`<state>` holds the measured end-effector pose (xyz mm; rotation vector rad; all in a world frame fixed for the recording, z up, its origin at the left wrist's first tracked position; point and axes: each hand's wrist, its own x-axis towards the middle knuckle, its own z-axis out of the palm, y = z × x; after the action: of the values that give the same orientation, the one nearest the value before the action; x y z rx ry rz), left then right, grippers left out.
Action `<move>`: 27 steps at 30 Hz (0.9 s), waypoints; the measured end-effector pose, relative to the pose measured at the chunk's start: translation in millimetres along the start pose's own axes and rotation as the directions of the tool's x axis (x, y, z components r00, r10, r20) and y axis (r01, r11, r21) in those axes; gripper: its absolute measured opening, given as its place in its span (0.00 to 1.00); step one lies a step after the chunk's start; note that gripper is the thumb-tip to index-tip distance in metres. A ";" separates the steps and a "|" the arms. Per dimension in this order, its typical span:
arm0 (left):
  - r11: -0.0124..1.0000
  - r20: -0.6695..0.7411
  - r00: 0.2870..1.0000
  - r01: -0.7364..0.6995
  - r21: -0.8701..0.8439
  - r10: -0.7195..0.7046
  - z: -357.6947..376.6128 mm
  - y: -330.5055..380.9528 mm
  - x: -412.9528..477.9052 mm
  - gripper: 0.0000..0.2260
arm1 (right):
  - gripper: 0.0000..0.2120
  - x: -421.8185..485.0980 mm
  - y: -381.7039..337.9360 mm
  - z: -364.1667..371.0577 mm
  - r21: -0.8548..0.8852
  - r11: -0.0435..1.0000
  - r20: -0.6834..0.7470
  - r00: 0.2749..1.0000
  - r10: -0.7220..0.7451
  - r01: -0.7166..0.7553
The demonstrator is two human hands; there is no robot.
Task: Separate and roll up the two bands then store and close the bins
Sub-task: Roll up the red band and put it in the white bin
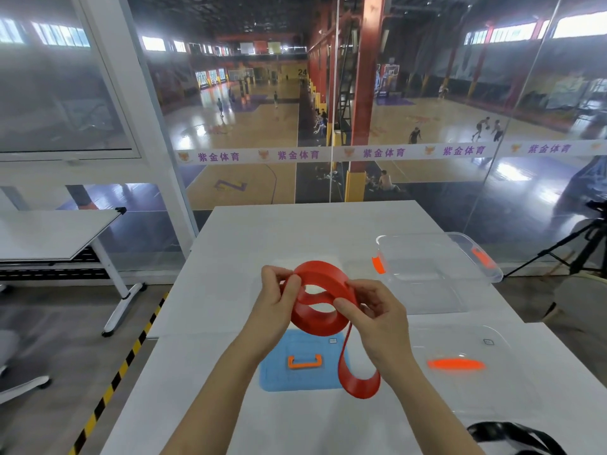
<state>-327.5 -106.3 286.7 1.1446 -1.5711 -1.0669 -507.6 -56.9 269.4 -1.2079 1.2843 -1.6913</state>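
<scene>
Overall bright, diffuse light; shadows soft and faint on the white bench (262, 231), whose far edge is washed out near white. High windows (512, 32) blown out; glare patches on the court floor (203, 133) and reflections in the glass wall (542, 192). Straight lines bow toward left and right edges: wide-angle distortion. Orange handle (456, 364) near the bench's right edge smeared; whole frame slightly soft.

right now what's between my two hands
In the head view, the half-rolled red band spans the gap: the left hand pinches one side, the right hand the other.
</scene>
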 end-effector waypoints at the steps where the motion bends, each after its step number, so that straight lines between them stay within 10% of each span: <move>1: 0.997 0.048 0.998 -0.029 0.065 0.026 -2.4 0.1 0.4 0.05 | 0.15 0.6 1.1 -2.1 -0.027 1.000 0.019 1.000 0.007 -0.006; 7: 0.907 0.320 0.933 -0.272 0.321 0.166 -8.3 -2.5 2.1 0.19 | 0.14 1.8 -5.7 -13.2 -0.092 0.996 0.150 0.988 0.032 -0.018; 17: 0.989 -0.136 0.984 -0.124 -0.076 0.113 17.5 -9.6 -6.3 0.13 | 0.22 -6.9 0.9 -4.1 -0.033 0.996 0.143 0.986 0.087 -0.083; 27: 0.997 -0.121 0.990 -0.078 -0.029 0.074 24.8 -9.5 -14.3 0.09 | 0.17 -11.3 1.6 -6.0 0.000 0.993 -0.036 0.992 0.122 -0.122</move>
<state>-347.0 -91.0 269.4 1.0973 -1.4858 -0.9536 -509.5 -45.2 264.4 -1.0821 1.3534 -1.6309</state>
